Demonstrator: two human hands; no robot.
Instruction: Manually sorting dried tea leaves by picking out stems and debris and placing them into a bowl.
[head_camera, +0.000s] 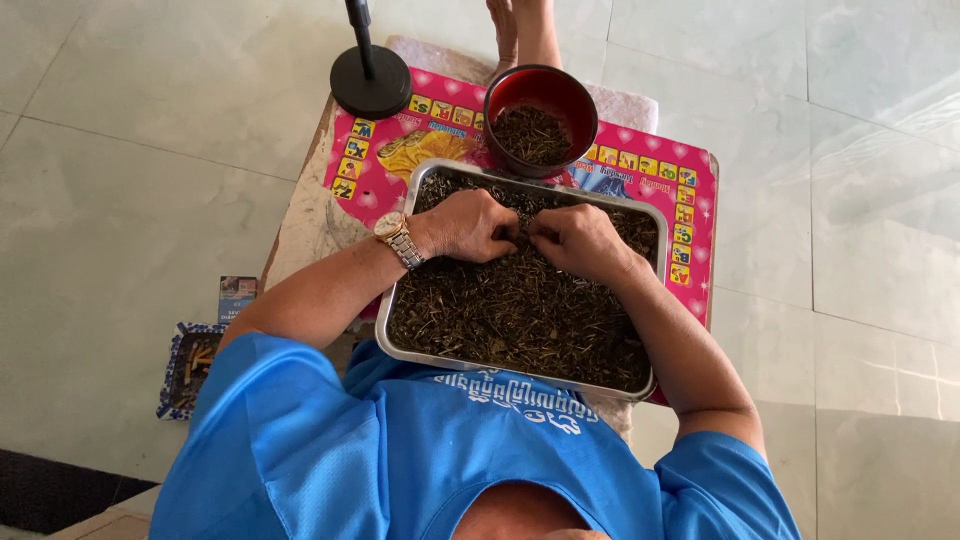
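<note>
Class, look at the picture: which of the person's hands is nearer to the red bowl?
Right. The right hand lies just below the red bowl; the left hand sits farther left.

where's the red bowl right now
In the head view the red bowl sits top centre on the pink mat, just beyond the metal tray's far edge, right of the black round stand base.

Pink board (640, 165): flat, rectangular printed sheet lying on the desk (300, 225) under the metal tray; bright pink ground with pale hearts, bordered by small yellow picture squares, with a yellow and blue picture panel near the middle.
Small box (237, 297): upright rectangular package on the floor just left of the desk; blue and white print with a darker picture at the top, beside a blue-patterned dish.
</note>
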